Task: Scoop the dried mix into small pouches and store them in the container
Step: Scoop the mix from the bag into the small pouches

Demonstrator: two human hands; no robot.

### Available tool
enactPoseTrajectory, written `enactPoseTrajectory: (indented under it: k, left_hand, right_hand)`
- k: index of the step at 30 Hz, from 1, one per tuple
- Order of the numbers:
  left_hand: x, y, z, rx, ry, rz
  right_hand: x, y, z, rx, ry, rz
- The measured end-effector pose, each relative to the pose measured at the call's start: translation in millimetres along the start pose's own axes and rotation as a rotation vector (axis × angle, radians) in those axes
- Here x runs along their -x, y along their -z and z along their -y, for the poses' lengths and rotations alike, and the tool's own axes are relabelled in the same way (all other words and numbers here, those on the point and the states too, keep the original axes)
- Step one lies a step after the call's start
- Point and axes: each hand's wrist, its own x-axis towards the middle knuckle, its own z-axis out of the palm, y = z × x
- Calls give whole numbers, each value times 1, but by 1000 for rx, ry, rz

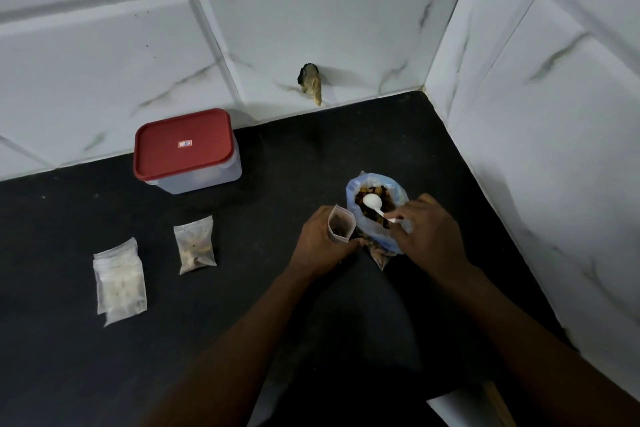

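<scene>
The left hand (320,239) is gripping a small clear pouch (341,224), its fingers closed around the pouch's lower part and holding it upright with the mouth gaping open; some dark mix is sitting inside. Just to the right of those fingers, the right hand (424,232) is pinching the handle of a white plastic spoon (375,205), whose bowl is lying over the dried mix (367,199) in the open blue-rimmed bag (381,218). The bag is standing between the two hands, touching the right fingers and just beside the pouch.

Well left of the left fingers, a filled pouch (195,245) is lying flat on the black counter (259,184), and farther left still a stack of empty pouches (119,282) is resting. Beyond them, near the wall, the container (187,151) is sitting with its red lid (183,144) pressed on. A small label is showing in the lid's middle, too small to read.

The tiled wall (536,114) is closing in close on the right of the right hand and behind the bag, forming a corner. Open counter is stretching between the left fingers and the filled pouch, and toward the container.
</scene>
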Motion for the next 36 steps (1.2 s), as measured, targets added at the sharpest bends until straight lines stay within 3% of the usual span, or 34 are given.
enactPoseTrajectory:
  k: [8, 19, 26, 31, 36]
  left_hand:
    - [1, 2, 3, 23, 0, 0]
    - [0, 4, 2, 25, 3, 6]
    - [0, 3, 3, 32, 1, 20]
    - [-1, 2, 3, 24, 8, 18]
    - [-3, 3, 5, 9, 18, 20]
  right_hand:
    - [0, 18, -6, -92, -49, -161]
    - [7, 9, 2, -71, 27, 1]
    - [-2, 27, -3, -161, -133, -162]
    - [-1, 15, 2, -59, -78, -66]
    - [1, 16, 8, -140, -136, -22]
